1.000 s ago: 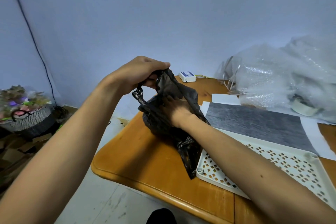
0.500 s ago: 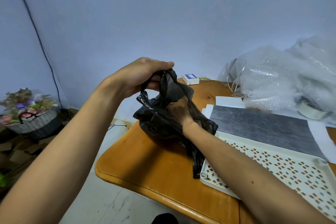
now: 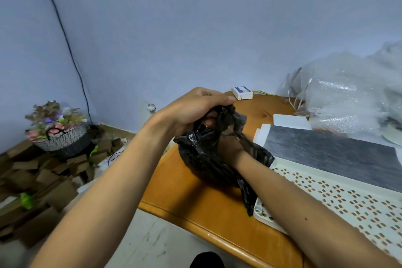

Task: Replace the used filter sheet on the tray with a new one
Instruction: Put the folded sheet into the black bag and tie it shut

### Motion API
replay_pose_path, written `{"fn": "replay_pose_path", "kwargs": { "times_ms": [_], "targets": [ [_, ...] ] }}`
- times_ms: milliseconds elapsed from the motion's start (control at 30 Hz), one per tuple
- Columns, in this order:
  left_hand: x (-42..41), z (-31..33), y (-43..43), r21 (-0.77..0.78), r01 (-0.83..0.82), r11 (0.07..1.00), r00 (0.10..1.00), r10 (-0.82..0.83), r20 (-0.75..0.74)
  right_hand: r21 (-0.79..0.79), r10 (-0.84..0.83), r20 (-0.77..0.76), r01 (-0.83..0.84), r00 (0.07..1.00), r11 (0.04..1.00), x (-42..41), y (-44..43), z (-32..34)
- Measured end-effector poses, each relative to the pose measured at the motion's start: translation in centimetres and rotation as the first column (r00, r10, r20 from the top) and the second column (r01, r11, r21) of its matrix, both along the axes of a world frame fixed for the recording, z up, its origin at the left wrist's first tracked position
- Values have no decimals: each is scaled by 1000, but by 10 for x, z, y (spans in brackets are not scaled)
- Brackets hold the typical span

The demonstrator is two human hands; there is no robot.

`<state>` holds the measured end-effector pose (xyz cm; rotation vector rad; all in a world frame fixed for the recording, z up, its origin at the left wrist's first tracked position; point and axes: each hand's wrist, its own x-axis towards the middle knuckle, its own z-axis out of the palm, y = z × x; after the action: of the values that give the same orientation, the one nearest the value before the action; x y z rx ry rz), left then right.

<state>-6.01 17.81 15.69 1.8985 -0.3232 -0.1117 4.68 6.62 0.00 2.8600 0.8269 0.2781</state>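
Note:
A crumpled black plastic bag (image 3: 202, 159) rests on the left end of the wooden table (image 3: 195, 200). My left hand (image 3: 195, 106) grips the bag's top edge and holds it up. My right hand (image 3: 228, 148) is pushed down into the bag's mouth, its fingers hidden inside. To the right lies a white perforated tray (image 3: 339, 193) with no sheet on it. Behind the tray a dark grey filter sheet (image 3: 339, 154) lies flat on white sheets (image 3: 289, 121).
A heap of bubble wrap (image 3: 352, 95) fills the table's far right. A small white box (image 3: 242, 93) sits at the back edge by the wall. On the floor to the left are a basket of flowers (image 3: 58, 130) and scattered cardboard boxes (image 3: 43, 180).
My right hand has gone deeper into the bag. My left hand has shifted slightly right while holding the bag's top. The view has panned left.

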Motion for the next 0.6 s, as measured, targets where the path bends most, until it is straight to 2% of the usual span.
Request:
{"fn": "replay_pose_path", "kwargs": {
  "times_ms": [100,133,233,367,600],
  "targets": [
    [6,-4,8,8,-29,1000,999,29,14,-110,-35,14,36,999,993,8,-1,-1],
    [8,-5,10,5,-43,999,999,43,18,-99,-42,-17,41,999,994,7,-4,-2],
    [14,-10,16,-48,-73,996,997,74,8,31,-26,-87,29,996,999,0,-12,6],
    [16,-17,23,-77,-90,993,996,91,9,148,73,-51,-65,996,987,-24,-35,21],
    [2,-40,23,7,-143,990,989,143,45,207,200,70,-210,977,956,-85,-89,35]
  ]
}}
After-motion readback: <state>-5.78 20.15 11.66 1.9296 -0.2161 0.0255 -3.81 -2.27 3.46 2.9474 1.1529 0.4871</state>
